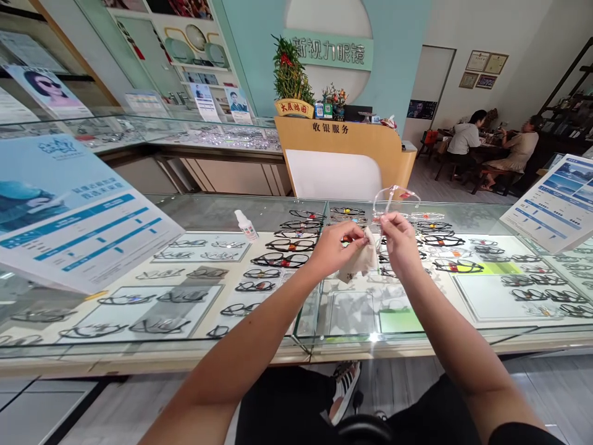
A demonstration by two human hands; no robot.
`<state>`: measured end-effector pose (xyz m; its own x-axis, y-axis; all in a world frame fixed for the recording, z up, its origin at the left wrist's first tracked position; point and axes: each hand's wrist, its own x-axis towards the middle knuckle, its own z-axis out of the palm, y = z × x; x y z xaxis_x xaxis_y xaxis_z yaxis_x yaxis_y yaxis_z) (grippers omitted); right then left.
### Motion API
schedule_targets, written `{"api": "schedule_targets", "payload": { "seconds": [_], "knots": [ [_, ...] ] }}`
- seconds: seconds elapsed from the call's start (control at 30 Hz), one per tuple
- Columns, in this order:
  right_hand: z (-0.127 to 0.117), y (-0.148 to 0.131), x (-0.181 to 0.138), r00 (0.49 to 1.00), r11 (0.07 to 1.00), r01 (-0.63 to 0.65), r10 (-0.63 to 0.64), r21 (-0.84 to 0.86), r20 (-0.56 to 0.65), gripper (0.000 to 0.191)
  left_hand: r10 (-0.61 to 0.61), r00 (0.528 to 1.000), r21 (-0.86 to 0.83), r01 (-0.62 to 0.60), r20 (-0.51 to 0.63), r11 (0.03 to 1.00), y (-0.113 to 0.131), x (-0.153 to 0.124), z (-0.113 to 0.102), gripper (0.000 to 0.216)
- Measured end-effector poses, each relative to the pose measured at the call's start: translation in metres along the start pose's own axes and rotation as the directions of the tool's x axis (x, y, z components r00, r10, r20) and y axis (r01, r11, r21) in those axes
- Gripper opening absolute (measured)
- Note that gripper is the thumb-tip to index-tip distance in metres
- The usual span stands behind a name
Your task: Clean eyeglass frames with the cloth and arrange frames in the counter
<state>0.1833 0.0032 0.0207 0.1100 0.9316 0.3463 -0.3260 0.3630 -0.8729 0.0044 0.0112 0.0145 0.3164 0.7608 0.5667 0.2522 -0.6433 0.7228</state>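
Note:
Over the glass display counter, my right hand [397, 240] is closed on a pair of clear-framed eyeglasses [393, 193], its front raised above my fingers. Close beside it, my left hand [337, 246] pinches a pale cleaning cloth [360, 262] that hangs below the fingers. The cloth is up against the glasses' lower part near my right fingers; exactly where it touches is hidden. A small white spray bottle [246, 226] stands on the glass top to the left of my hands.
Rows of eyeglasses [290, 245] lie inside the glass counter [319, 309] under my arms. A blue-and-white sign [69, 210] stands at left, another sign [556, 201] at right. Behind is a wooden cashier desk [343, 142]; two people [467, 137] sit at a table at back right.

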Motion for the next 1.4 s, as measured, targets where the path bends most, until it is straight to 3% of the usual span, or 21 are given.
{"api": "schedule_targets", "payload": {
  "seconds": [0.07, 0.17, 0.23, 0.3, 0.37, 0.43, 0.5, 0.57, 0.7, 0.83, 0.93, 0.97, 1.03, 1.1, 1.27, 1.4],
  "knots": [
    [-0.008, -0.008, 0.006, 1.0, 0.998, 0.022, -0.021, 0.051, -0.019, 0.045, -0.04, 0.984, -0.08, 0.055, 0.175, 0.995, 0.007, -0.002, 0.001, 0.018],
    [-0.016, -0.017, 0.012, 1.0, 0.994, 0.005, -0.002, 0.11, -0.031, 0.044, -0.066, 0.875, -0.19, 0.176, 0.479, 0.966, 0.015, -0.006, 0.003, 0.021],
    [-0.017, -0.019, 0.013, 0.999, 0.993, -0.016, 0.019, 0.118, -0.027, 0.043, -0.064, 0.806, -0.193, 0.217, 0.588, 0.957, 0.017, -0.007, 0.005, 0.024],
    [-0.017, -0.02, 0.013, 0.999, 0.992, -0.036, 0.038, 0.117, -0.009, 0.043, -0.069, 0.784, -0.149, 0.202, 0.617, 0.968, 0.015, -0.007, 0.006, 0.024],
    [-0.016, -0.02, 0.014, 0.999, 0.992, -0.053, 0.052, 0.117, 0.018, 0.042, -0.064, 0.811, -0.098, 0.148, 0.582, 0.984, 0.011, -0.005, 0.005, 0.02],
    [-0.015, -0.02, 0.014, 0.996, 0.992, -0.07, 0.065, 0.107, 0.053, 0.042, -0.057, 0.88, -0.05, 0.091, 0.472, 0.995, 0.005, -0.003, 0.003, 0.012],
    [-0.015, -0.021, 0.014, 0.992, 0.993, -0.096, 0.09, 0.071, 0.088, 0.043, -0.045, 0.957, -0.007, 0.049, 0.286, 0.999, -0.001, -0.001, -0.001, 0.007],
    [-0.015, -0.022, 0.014, 0.985, 0.992, -0.125, 0.123, 0.011, 0.124, 0.042, -0.013, 0.997, 0.035, 0.01, 0.078, 0.999, -0.006, 0.001, -0.004, 0.006],
    [-0.015, -0.024, 0.013, 0.972, 0.989, -0.135, 0.144, -0.064, 0.184, 0.044, 0.13, 0.962, 0.15, -0.096, -0.241, 0.984, -0.015, 0.003, -0.007, 0.006],
    [-0.018, -0.025, 0.014, 0.952, 0.984, -0.15, 0.17, -0.094, 0.256, 0.04, 0.282, 0.873, 0.281, -0.176, -0.399, 0.944, -0.023, 0.003, -0.007, 0.018],
    [-0.02, -0.027, 0.015, 0.924, 0.977, -0.154, 0.195, -0.144, 0.329, 0.036, 0.401, 0.821, 0.356, -0.262, -0.407, 0.897, -0.025, 0.002, -0.008, 0.019],
    [-0.021, -0.028, 0.015, 0.913, 0.975, -0.147, 0.199, -0.167, 0.356, 0.034, 0.427, 0.821, 0.376, -0.285, -0.378, 0.882, -0.026, 0.002, -0.009, 0.031],
    [-0.022, -0.03, 0.014, 0.888, 0.968, -0.123, 0.206, -0.219, 0.411, 0.029, 0.439, 0.851, 0.417, -0.3, -0.29, 0.858, -0.027, 0.001, -0.01, 0.075],
    [-0.023, -0.031, 0.014, 0.865, 0.959, -0.094, 0.212, -0.269, 0.454, 0.024, 0.416, 0.886, 0.459, -0.289, -0.205, 0.84, -0.028, 0.0, -0.011, 0.097],
    [-0.027, -0.034, 0.015, 0.832, 0.943, -0.043, 0.216, -0.33, 0.511, 0.02, 0.347, 0.932, 0.473, -0.259, -0.107, 0.842, -0.03, -0.001, -0.012, 0.086],
    [-0.028, -0.036, 0.015, 0.82, 0.932, 0.003, 0.206, -0.364, 0.535, 0.026, 0.336, 0.935, 0.469, -0.247, -0.114, 0.848, -0.028, -0.002, -0.01, 0.082]
  ]
}}
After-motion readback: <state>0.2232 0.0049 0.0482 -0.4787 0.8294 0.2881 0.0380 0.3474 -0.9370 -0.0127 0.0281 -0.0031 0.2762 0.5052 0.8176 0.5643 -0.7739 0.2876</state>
